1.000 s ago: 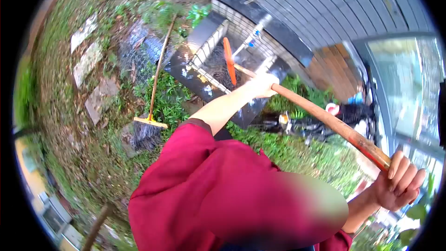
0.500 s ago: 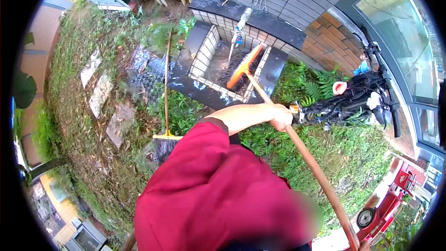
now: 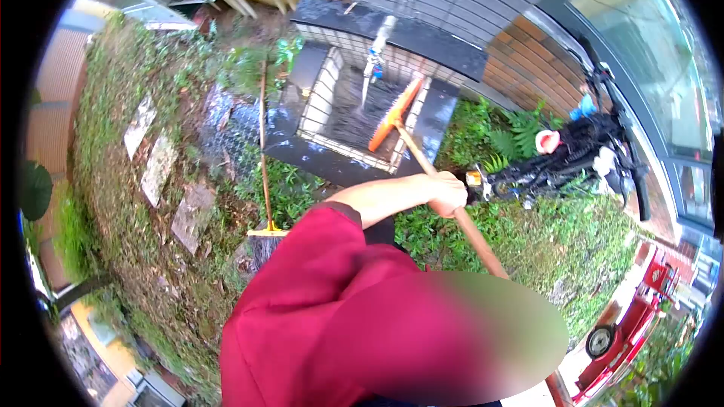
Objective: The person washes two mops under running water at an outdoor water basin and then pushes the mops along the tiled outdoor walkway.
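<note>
My left hand, at the end of a dark red sleeve, is wrapped round the wooden handle of a broom. The broom's orange head is tilted inside a tiled basin, its dark bristles spread and blurred on the wet floor. Above the basin, a tap with blue on it runs water down into it. A blurred patch covers part of the handle lower down, and my right hand does not show.
A second broom with a yellow head stands left of the basin. A black bicycle leans at the right by the wall. Stone slabs lie in the grass at left. A red three-wheeled vehicle is at lower right.
The view has shifted slightly. The broom's bristles have fanned out to the left across the basin floor. The right hand's bit at the bottom edge has gone out of sight.
</note>
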`<state>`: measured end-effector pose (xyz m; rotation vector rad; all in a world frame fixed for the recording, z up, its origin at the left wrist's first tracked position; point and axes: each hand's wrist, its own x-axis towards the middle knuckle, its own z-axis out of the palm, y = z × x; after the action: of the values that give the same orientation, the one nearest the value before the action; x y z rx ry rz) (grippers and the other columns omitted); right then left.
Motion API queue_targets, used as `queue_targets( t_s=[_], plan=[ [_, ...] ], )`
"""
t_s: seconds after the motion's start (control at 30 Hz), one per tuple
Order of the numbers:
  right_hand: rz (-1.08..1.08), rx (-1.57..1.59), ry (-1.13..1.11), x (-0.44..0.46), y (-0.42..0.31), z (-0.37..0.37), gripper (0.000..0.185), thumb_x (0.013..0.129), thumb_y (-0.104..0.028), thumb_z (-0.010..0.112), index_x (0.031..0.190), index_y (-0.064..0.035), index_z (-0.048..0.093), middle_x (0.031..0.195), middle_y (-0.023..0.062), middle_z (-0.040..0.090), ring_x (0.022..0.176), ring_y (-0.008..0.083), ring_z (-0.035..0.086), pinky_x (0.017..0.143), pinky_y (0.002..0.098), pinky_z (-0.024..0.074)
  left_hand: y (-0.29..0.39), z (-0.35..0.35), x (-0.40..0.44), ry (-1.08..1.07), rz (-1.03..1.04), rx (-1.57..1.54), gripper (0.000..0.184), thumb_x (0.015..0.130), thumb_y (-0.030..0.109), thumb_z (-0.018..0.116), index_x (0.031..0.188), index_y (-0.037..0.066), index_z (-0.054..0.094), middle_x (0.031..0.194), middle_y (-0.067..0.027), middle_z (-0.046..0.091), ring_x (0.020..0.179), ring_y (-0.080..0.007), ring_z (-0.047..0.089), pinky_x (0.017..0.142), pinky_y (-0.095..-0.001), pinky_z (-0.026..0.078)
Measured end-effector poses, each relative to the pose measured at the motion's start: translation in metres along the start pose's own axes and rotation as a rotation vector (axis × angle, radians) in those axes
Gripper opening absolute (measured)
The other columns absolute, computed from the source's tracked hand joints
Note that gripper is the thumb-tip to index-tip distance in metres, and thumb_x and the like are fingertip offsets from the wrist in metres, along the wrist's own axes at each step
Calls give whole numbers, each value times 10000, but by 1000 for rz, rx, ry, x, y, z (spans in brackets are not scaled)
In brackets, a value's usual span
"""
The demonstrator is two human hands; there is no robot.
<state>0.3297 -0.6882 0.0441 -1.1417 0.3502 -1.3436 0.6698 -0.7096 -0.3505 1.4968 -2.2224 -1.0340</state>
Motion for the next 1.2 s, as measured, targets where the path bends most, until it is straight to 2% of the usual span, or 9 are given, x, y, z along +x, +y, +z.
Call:
queue_targets(
  t_s=[0.2, 0.33, 0.43, 0.57, 0.67, 0.93, 1.07, 1.13, 1.2],
  plan=[
    [91, 87, -301, 79, 82, -11, 300, 919, -147, 478, 656, -149, 335, 494, -46, 342, 478, 78, 330, 569, 241, 328, -61, 4, -69, 154, -377, 24, 100, 651, 224, 615, 647, 126, 635, 666, -104, 626, 664, -301, 648, 620, -440, 535],
    [299, 94, -306, 95, 64, 19, 295, 950, -242, 460, 702, -151, 331, 493, -56, 342, 562, 94, 351, 713, 285, 387, -56, -12, -76, 338, -322, 48, 125, 614, 240, 626, 626, 117, 614, 644, -95, 617, 663, -302, 643, 633, -440, 528],
    [92, -108, -221, 89, 18, 59, 291, 929, -324, 390, 687, -167, 422, 530, -48, 430, 511, 95, 448, 574, 302, 406, -24, -24, -39, 369, -256, 13, 130, 584, 227, 638, 609, 107, 594, 627, -90, 608, 641, -304, 635, 637, -430, 525],
    [20, -69, -480, 109, 3, 98, 271, 906, -314, 493, 689, -156, 453, 551, -59, 475, 510, 81, 477, 565, 255, 428, -1, -41, -25, 568, -204, -135, 90, 576, 169, 628, 592, 91, 586, 660, -128, 608, 686, -338, 623, 644, -437, 494],
    [220, 143, -1048, 148, 32, 105, 180, 893, -290, 554, 790, -142, 558, 634, -49, 537, 555, 72, 525, 593, 253, 460, -21, -15, -51, 735, -194, -147, 172, 660, 181, 646, 582, 75, 536, 619, -124, 565, 645, -341, 599, 624, -443, 475],
    [425, -18, -1140, 184, 38, 72, 124, 890, -197, 571, 860, -106, 650, 754, 25, 642, 747, 148, 623, 734, 281, 492, -4, 40, -97, 1152, -380, -247, 338, 710, 211, 759, 596, 64, 477, 595, -108, 516, 599, -336, 540, 578, -422, 422],
    [541, -448, -1187, 161, 6, 31, 131, 898, -140, 559, 865, -94, 678, 796, 56, 678, 834, 175, 656, 792, 287, 492, -27, 63, -94, 816, -298, -229, 333, 726, 247, 751, 622, 68, 489, 617, -109, 527, 627, -327, 556, 582, -430, 426],
    [201, -1064, -885, 99, -24, 17, 151, 764, -252, 717, 760, -126, 634, 605, 46, 597, 689, 226, 613, 710, 334, 486, -43, 77, -86, 553, -249, -183, 252, 716, 219, 720, 632, 76, 530, 637, -116, 557, 657, -337, 585, 613, -440, 461],
    [342, -1622, -788, 73, -10, 55, 209, 850, -323, 623, 820, -118, 593, 714, -7, 610, 617, 162, 588, 609, 268, 481, -43, 72, -72, 185, -282, -133, 158, 706, 225, 686, 692, 90, 605, 721, -120, 615, 720, -331, 620, 649, -435, 491]
  ],
)
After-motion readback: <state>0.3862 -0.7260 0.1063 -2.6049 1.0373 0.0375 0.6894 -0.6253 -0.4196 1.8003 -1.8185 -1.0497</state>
